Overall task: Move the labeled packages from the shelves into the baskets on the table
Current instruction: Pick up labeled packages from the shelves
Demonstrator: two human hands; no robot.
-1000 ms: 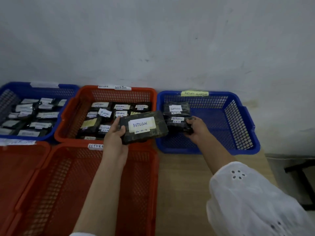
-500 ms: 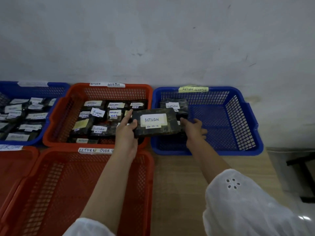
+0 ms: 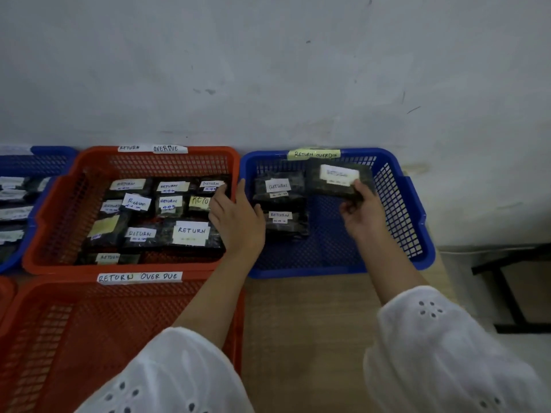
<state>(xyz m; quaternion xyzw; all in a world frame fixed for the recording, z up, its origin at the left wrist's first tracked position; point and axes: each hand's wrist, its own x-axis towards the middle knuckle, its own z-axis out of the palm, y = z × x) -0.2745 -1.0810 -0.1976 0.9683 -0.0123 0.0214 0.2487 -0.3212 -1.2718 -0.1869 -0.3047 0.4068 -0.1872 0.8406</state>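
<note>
- A dark, flat, plastic-wrapped package with a white "RETURN" label (image 3: 338, 178) is gripped at its near edge by the right hand (image 3: 362, 211), with the thumb on top and the curled fingers underneath.
- This package is held inside the blue plastic mesh basket (image 3: 417, 210), in its far right part. Whether it rests on the basket floor cannot be told.
- Two more dark labelled packages are seen in the left part of the same basket, one far (image 3: 278, 186) and one near (image 3: 283, 222), just beside each other.
- A yellow strip marked "RETURN OVERDUE" (image 3: 314, 154) is stuck to the far rim of the blue basket.
- The left hand (image 3: 237, 217) is held with fingers loosely straight and nothing in it, over the wall where the far red plastic mesh basket (image 3: 53, 204) meets the blue one. Contact with that wall cannot be judged.
- The far red basket is filled with many dark packages bearing white and yellow labels.
- A second red mesh basket (image 3: 119, 323) is placed nearer, touching the first, with a white "RETURN OVER DUE" strip on its far rim.
- Part of another blue basket (image 3: 44, 162) with packages is seen at the far left.
- All the baskets are set on a light wooden table (image 3: 304, 323) against a white wall.
</note>
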